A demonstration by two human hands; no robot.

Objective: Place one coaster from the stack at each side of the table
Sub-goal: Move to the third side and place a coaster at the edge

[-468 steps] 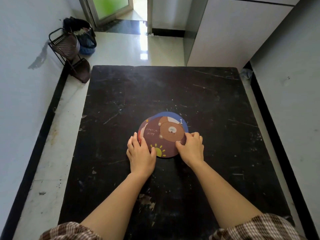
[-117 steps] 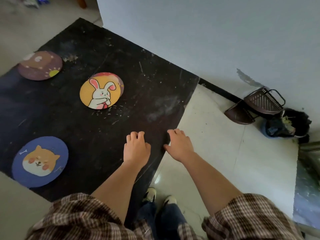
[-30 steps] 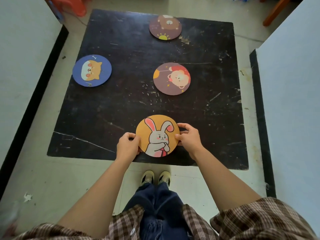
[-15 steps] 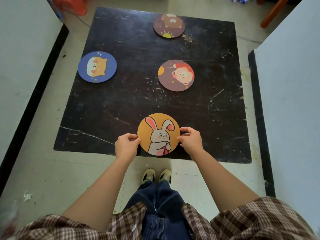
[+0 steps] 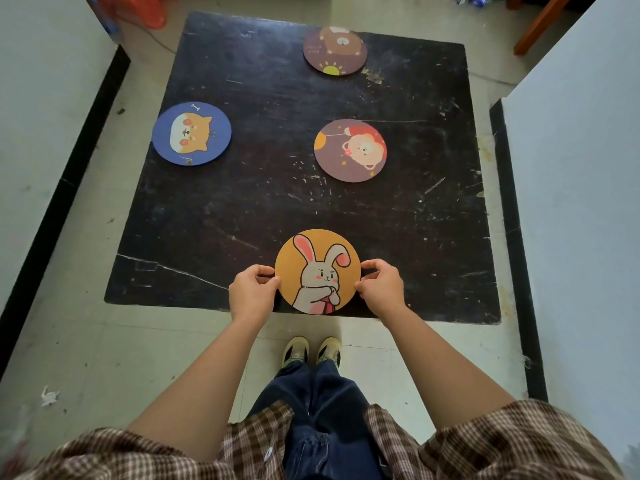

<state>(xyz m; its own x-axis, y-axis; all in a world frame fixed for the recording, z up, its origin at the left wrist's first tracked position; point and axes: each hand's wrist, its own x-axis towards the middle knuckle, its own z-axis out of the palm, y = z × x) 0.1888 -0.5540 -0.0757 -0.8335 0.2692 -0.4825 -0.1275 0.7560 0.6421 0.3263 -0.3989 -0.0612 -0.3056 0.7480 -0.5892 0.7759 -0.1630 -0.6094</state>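
Observation:
An orange rabbit coaster (image 5: pixel 317 270) lies at the near edge of the black table (image 5: pixel 242 202). My left hand (image 5: pixel 251 294) pinches its left rim and my right hand (image 5: pixel 381 289) pinches its right rim. A blue dog coaster (image 5: pixel 192 133) rests near the left side. At the far side sits a brown bear coaster with a sun (image 5: pixel 335 50). A dark purple coaster with a pink bear (image 5: pixel 349 150) lies near the middle, somewhat to the right.
White walls (image 5: pixel 581 168) with black skirting stand close on the left and right of the low table. My shoes (image 5: pixel 311 351) are on the tiled floor just before the near edge. A red plastic stool (image 5: pixel 138 8) stands at the far left.
Both hands have kept hold of the rabbit coaster at the near edge; it has barely shifted. The camera view has drifted slightly. The other coasters have stayed put.

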